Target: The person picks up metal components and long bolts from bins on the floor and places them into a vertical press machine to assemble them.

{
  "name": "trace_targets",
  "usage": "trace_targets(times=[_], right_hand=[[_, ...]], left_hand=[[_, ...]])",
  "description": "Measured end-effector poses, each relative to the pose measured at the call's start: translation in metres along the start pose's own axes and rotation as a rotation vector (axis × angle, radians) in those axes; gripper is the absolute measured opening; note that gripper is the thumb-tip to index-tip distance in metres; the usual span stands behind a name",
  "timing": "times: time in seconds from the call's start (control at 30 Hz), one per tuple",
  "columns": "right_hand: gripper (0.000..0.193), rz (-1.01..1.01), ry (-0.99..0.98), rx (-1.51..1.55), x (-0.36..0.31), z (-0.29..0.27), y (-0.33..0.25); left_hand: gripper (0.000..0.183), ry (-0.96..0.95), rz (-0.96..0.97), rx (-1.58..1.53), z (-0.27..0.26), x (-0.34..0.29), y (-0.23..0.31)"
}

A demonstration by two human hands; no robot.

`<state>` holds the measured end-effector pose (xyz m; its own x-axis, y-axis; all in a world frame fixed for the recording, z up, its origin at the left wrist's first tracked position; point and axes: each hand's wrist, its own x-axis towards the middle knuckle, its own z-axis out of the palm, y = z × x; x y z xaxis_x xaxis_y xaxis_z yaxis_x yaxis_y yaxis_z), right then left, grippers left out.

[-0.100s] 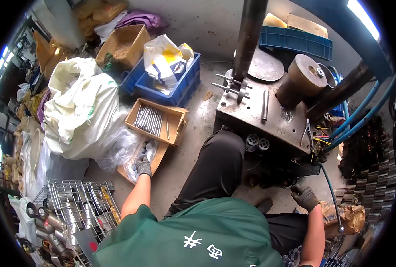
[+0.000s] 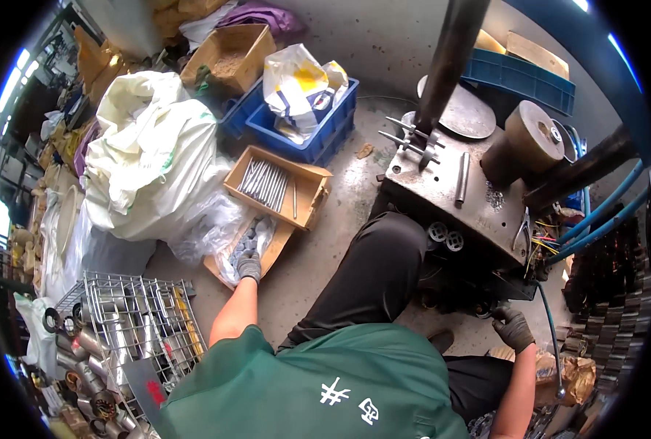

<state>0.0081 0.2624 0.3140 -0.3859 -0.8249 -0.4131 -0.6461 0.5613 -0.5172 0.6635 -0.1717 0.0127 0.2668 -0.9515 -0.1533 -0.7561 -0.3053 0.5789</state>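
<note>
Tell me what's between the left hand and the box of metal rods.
Head view: small grey pieces in clear plastic, in the lower cardboard box. The stretch isn't bare; the pieces are too small to identify.

We recognise an industrial workshop by the heavy machine (image 2: 431, 183) with its steel plate and dark cylindrical post (image 2: 451, 69), flanked by blue hoses (image 2: 602, 213) and coloured wires (image 2: 545, 247). We note also metal rods (image 2: 263, 184) in a carton (image 2: 306, 197), a wire basket (image 2: 113, 284) among metal parts (image 2: 90, 344), and stacked metal pieces (image 2: 618, 307) at right.
</note>
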Motion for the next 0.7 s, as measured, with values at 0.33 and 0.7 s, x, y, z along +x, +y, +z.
trace_targets(times=[0.33,0.7], right_hand=[[0.023,0.097,0.070,0.321,0.025,-0.007,0.061],[0.035,0.431,-0.014,0.396,0.018,-0.001,0.069]], left_hand=[[0.030,0.010,0.028,0.073,-0.019,0.010,0.003],[0.036,-0.165,0.154,0.136,-0.009,0.048,0.085]])
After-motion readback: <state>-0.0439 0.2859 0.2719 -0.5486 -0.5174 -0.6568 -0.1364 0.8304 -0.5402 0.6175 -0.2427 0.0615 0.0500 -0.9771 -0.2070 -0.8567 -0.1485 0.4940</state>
